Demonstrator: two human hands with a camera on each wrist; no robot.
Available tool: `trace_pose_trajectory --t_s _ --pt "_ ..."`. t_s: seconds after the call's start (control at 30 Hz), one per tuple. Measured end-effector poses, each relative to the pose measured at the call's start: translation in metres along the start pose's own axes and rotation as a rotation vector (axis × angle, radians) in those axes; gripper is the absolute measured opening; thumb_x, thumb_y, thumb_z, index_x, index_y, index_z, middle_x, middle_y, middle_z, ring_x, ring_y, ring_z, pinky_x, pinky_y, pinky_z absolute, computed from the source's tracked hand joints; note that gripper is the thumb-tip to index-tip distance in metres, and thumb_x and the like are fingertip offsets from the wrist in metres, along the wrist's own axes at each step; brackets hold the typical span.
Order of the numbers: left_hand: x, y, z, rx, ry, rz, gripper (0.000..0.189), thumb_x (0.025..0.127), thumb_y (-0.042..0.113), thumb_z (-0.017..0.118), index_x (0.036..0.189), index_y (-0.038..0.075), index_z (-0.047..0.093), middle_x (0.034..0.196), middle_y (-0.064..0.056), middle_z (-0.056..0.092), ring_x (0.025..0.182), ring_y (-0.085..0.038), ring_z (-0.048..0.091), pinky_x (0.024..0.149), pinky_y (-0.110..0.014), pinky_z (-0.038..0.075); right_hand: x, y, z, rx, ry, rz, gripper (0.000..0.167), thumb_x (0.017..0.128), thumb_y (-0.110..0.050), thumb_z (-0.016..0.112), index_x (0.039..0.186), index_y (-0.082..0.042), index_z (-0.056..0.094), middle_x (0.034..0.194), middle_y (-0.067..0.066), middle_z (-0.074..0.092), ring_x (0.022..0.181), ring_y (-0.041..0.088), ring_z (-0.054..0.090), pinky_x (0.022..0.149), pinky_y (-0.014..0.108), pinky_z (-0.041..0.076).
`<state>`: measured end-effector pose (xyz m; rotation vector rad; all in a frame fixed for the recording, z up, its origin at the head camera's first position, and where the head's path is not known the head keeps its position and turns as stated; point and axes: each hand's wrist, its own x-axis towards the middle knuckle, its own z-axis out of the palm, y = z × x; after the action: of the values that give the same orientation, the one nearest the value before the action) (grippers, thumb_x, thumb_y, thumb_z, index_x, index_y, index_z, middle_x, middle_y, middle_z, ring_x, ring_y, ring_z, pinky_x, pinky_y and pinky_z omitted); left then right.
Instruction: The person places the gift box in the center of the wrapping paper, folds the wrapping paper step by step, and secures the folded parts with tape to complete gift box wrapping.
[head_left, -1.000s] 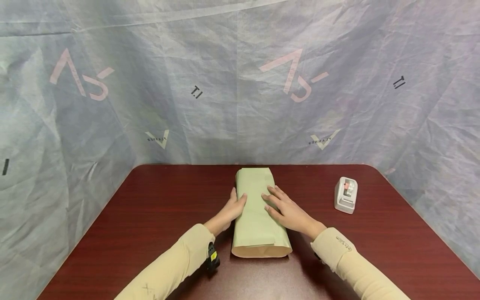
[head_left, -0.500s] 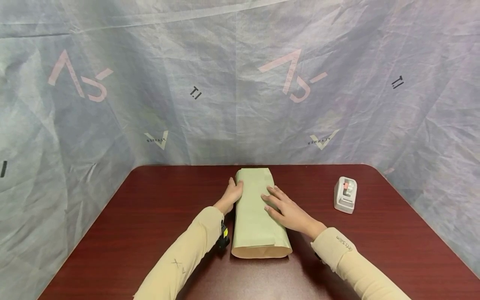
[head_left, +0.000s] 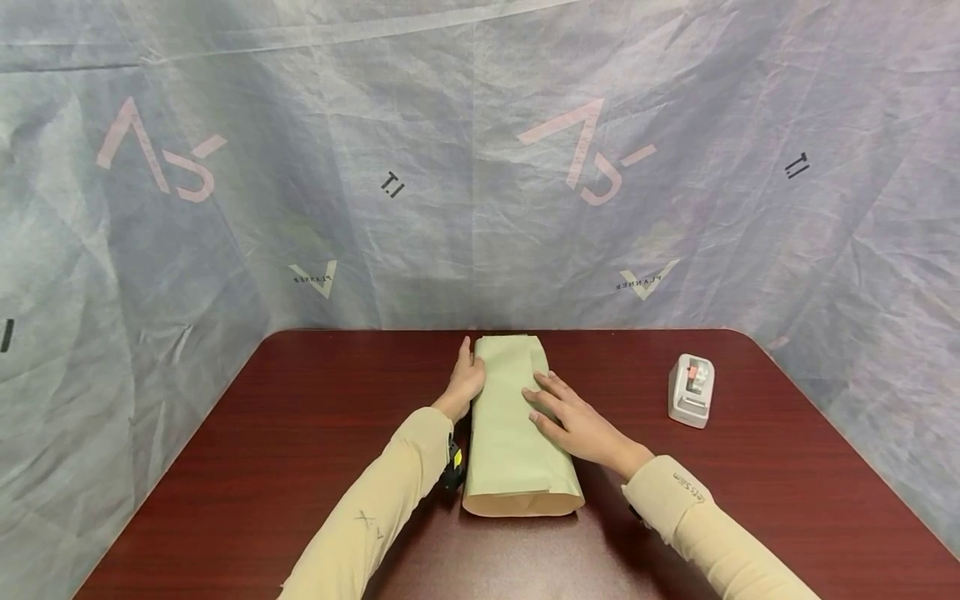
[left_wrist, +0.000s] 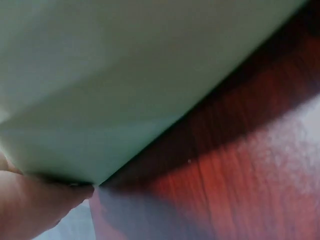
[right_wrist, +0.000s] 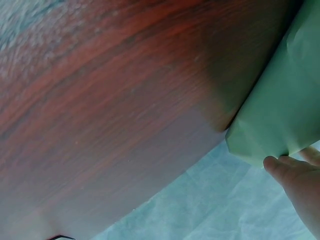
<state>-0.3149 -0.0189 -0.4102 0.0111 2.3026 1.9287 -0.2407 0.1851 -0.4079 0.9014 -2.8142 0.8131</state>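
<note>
A pale green sheet of paper point(head_left: 510, 442), folded into a flattened tube, lies lengthwise on the table. Its near end gapes, showing a tan inside. My left hand point(head_left: 463, 385) lies along the tube's far left side, fingers pointing away and thumb at the upper edge. In the left wrist view, a fingertip point(left_wrist: 75, 195) meets the corner of the green paper point(left_wrist: 100, 90). Spread over the right side, the fingers of my right hand point(head_left: 585, 427) rest on the paper. The right wrist view shows the paper's rounded side point(right_wrist: 280, 115) with fingers point(right_wrist: 287, 170) against it.
A small white and grey tape dispenser point(head_left: 692, 390) stands to the right on the dark red wooden table point(head_left: 322, 400). Grey fabric sheeting point(head_left: 450, 250) with printed marks hangs behind the table and along both sides.
My left hand has slid forward along the paper's left side toward its far end. The paper's top layer has shifted slightly right there, showing an overlapping edge. My right hand has stayed put.
</note>
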Motion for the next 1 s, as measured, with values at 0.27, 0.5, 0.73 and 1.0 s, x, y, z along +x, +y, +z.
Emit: trace_pose_trajectory --t_s 0.27,0.5,0.73,1.0 --pt "-0.003 -0.003 -0.003 0.186 -0.016 0.084 0.054 0.101 0.026 0.031 0.148 0.027 0.005 0.155 -0.005 0.009 0.141 -0.027 0.013 0.109 -0.049 0.021 0.001 0.002 0.002 0.004 -0.003 0.002 0.046 0.096 -0.036 0.043 0.138 -0.018 0.042 0.151 0.009 0.022 0.142 0.028 0.010 0.107 0.054 0.022" --pt "-0.024 -0.006 -0.010 0.578 -0.087 0.333 0.053 0.099 0.027 0.037 0.146 0.008 0.022 0.152 -0.022 0.006 0.138 -0.040 0.014 0.107 -0.054 0.022 0.000 0.000 0.001 0.000 0.009 0.003 0.045 0.096 -0.036 0.043 0.137 -0.016 0.043 0.152 0.010 0.021 0.141 0.029 0.010 0.107 0.055 0.023" --pt "-0.059 -0.005 -0.019 0.796 -0.165 0.457 0.047 0.098 0.030 0.040 0.140 0.008 0.037 0.150 -0.022 0.015 0.139 -0.039 0.011 0.105 -0.057 0.023 0.000 0.001 0.003 -0.006 0.009 0.004 0.047 0.096 -0.040 0.041 0.136 -0.016 0.043 0.152 0.010 0.020 0.141 0.029 0.009 0.107 0.055 0.023" --pt "-0.080 0.002 -0.026 0.996 -0.273 0.504 0.057 0.097 0.042 0.038 0.143 0.009 0.031 0.152 -0.015 0.016 0.140 -0.035 0.010 0.108 -0.055 0.018 0.000 0.002 0.004 -0.005 0.023 -0.011 0.044 0.097 -0.036 0.042 0.133 -0.012 0.045 0.151 0.012 0.022 0.141 0.031 0.012 0.107 0.054 0.022"
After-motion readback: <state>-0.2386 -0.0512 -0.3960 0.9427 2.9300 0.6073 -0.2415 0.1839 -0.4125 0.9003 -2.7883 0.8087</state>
